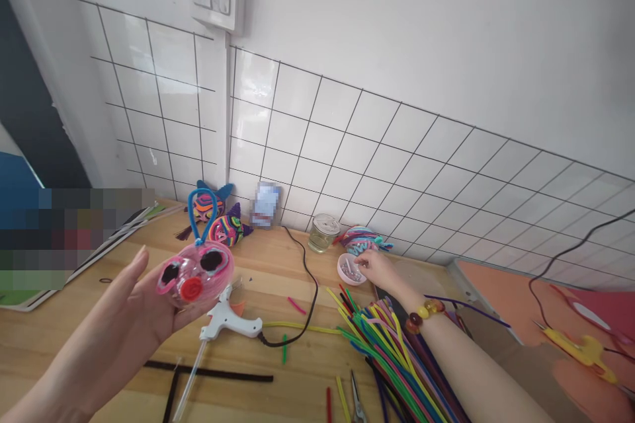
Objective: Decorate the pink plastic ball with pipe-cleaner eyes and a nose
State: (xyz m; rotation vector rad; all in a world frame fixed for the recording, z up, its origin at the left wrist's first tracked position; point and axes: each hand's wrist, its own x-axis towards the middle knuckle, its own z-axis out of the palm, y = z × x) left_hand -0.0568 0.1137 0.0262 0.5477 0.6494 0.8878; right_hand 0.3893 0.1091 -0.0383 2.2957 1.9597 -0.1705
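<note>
Your left hand cups a clear plastic pig figure, rounded, with two fuzzy black eyes, a red snout and a blue pipe-cleaner loop, held above the wooden counter. Your right hand, far right, dips pinched fingertips into a small pink bowl; whether they hold anything, you cannot tell. One white glue gun lies near, beside a pile of fuzzy pipe cleaners.

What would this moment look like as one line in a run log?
left hand: holds pink pig craft | right hand: fingers in small pink dish | glue gun, pipe cleaners on wooden table
</note>
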